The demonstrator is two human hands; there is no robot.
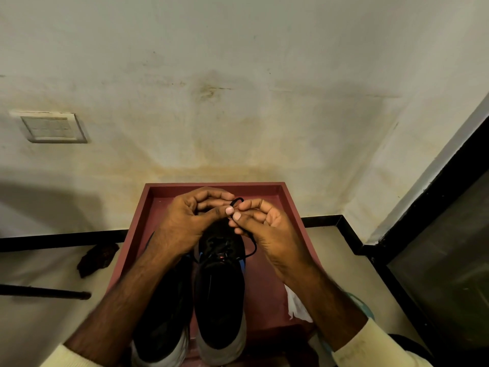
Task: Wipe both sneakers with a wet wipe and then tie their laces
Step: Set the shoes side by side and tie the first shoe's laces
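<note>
Two black sneakers with pale toe caps stand side by side on a dark red tray, toes toward me. The right sneaker has blue trim and black laces. The left sneaker is partly hidden under my left forearm. Both hands meet above the right sneaker's lace area. My left hand pinches one lace strand between thumb and fingers. My right hand pinches the other strand, and a small black loop sticks up between the fingertips. A crumpled white wipe lies on the tray by my right forearm.
The tray sits on a pale floor against a stained white wall with a black skirting strip. A dark crumpled object lies on the floor to the left, with a dark rod nearer me. A dark-framed glass panel runs along the right.
</note>
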